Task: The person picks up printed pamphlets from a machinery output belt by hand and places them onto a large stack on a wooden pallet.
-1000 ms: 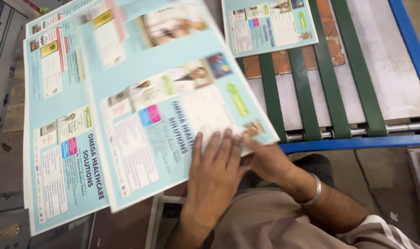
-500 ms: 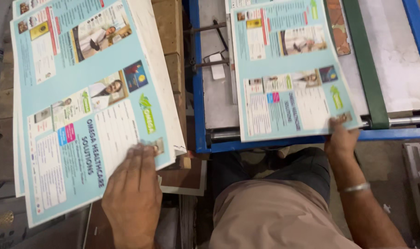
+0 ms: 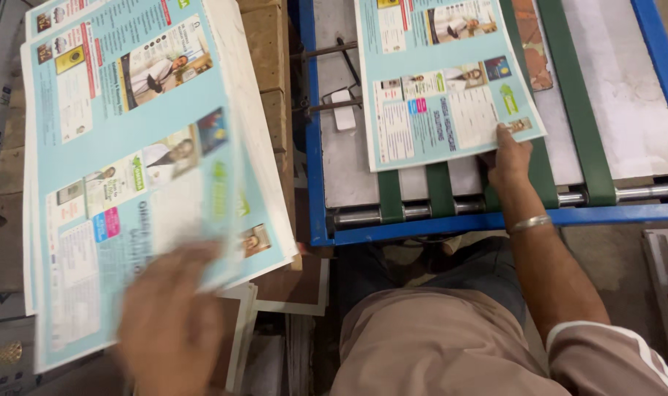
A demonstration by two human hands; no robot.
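My right hand [image 3: 508, 158] presses flat on the near right corner of a light blue printed sheet [image 3: 444, 81] lying on the conveyor table with green belts [image 3: 576, 103]. My left hand [image 3: 174, 315], blurred with motion, rests on the near edge of a tall stack of the same printed sheets [image 3: 128, 161] at the left. The top sheet of that stack is lifted and shifted slightly under my fingers. Whether the left fingers pinch it I cannot tell.
The conveyor has a blue metal frame [image 3: 495, 218] and a steel roller [image 3: 634, 193] at its near end. The stack sits on brown boards [image 3: 264, 51]. A white plastic piece [image 3: 342, 110] lies on the table's left part. My lap fills the bottom centre.
My right hand has pushed the single sheet farther onto the conveyor. My left hand has slid down and right along the stack, loosening its top sheet.
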